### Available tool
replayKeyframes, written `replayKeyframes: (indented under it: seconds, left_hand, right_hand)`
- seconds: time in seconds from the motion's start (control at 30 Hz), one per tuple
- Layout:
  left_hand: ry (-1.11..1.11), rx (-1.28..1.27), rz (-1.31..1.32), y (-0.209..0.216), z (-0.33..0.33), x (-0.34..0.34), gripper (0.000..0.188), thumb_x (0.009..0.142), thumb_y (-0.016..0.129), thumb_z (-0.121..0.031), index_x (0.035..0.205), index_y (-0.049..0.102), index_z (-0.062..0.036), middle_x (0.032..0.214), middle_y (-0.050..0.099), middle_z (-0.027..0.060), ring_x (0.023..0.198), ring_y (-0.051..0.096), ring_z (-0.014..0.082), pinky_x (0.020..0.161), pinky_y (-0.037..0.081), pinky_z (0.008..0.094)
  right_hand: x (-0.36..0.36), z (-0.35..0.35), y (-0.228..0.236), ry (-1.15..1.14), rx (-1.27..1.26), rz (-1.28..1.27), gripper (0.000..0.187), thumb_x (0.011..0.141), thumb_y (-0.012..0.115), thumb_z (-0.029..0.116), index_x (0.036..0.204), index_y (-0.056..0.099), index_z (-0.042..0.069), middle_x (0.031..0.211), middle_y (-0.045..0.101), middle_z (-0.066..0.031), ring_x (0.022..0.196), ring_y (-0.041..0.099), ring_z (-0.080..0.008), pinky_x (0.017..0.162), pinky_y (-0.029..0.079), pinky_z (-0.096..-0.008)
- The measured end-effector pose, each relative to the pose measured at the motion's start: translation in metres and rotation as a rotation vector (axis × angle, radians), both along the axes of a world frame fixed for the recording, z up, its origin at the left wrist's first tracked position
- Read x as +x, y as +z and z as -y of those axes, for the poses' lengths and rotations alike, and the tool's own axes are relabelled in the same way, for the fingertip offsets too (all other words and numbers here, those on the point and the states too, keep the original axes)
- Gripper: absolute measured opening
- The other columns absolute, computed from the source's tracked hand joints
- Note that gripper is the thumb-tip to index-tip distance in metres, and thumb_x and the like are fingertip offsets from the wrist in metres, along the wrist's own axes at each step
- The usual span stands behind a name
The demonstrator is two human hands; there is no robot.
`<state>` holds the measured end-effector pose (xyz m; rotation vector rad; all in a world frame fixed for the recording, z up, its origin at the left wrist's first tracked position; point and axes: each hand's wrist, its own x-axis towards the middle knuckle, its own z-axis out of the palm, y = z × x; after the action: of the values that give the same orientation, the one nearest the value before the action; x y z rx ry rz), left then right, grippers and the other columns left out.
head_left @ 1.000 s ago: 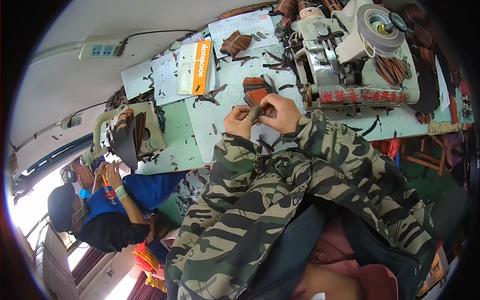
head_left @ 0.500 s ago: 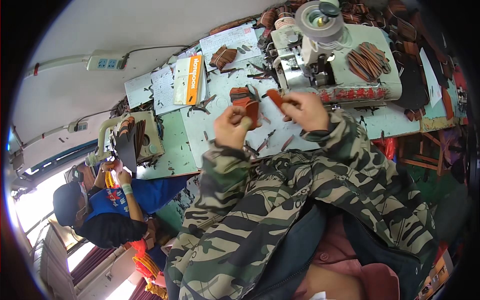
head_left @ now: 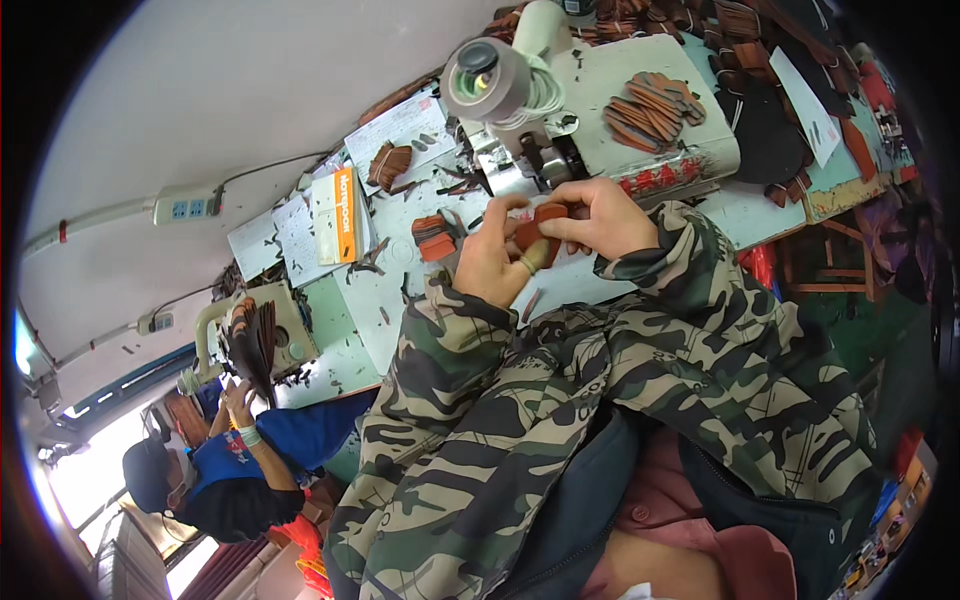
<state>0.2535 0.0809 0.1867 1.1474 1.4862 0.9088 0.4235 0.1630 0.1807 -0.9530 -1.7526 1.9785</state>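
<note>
My left hand (head_left: 495,258) and my right hand (head_left: 608,218) meet in front of a cream bench machine (head_left: 690,150). Between them is a small reddish-brown leather piece (head_left: 538,238), pinched by the fingers of both. Whether it is one piece or two overlapping is hard to make out, since fingers cover part of it. To the left of my left hand lies a small stack of reddish-brown leather pieces (head_left: 434,240) on the pale tabletop. More strips, a fanned pile of brown leather pieces (head_left: 655,112), rest on top of the machine.
A notebook (head_left: 335,215) and paper sheets lie at the left, near a brown leather bundle (head_left: 389,165). Dark scraps litter the table. Leather bundles (head_left: 735,22) crowd the back right. At the lower left a co-worker in blue (head_left: 225,465) works at another machine (head_left: 285,330).
My hands have come together; the leather pieces they held apart now meet between them. The stack on the table is more exposed. My view has shifted, moving the machine leftward in the picture.
</note>
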Motion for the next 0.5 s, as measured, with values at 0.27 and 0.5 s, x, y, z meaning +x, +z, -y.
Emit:
replayKeyframes:
  seconds: [0.27,0.5]
  left_hand:
    - [0.007,0.275,-0.849,0.002,-0.003,0.015,0.047,0.065,0.073,-0.020,0.105,0.054,-0.0076,0.077,0.063,0.0162,0.070,0.063,0.0329,0.058,0.048,0.0417]
    - [0.081,0.323,-0.892,0.006,-0.018,0.013,0.026,0.070,0.062,-0.014,0.095,0.059,-0.0139,0.065,0.061,0.0145,0.060,0.061,0.0344,0.053,0.047,0.0439]
  right_hand:
    - [-0.014,0.008,0.010,-0.214,0.079,-0.089,0.027,0.074,0.066,0.007,0.099,0.060,-0.003,0.085,0.063,-0.0095,0.075,0.061,-0.0136,0.069,0.049,-0.0262]
    - [-0.026,0.023,0.015,-0.370,0.723,0.058,0.033,0.080,0.061,0.012,0.110,0.054,0.001,0.094,0.060,-0.0169,0.080,0.060,-0.0359,0.071,0.049,-0.0383]
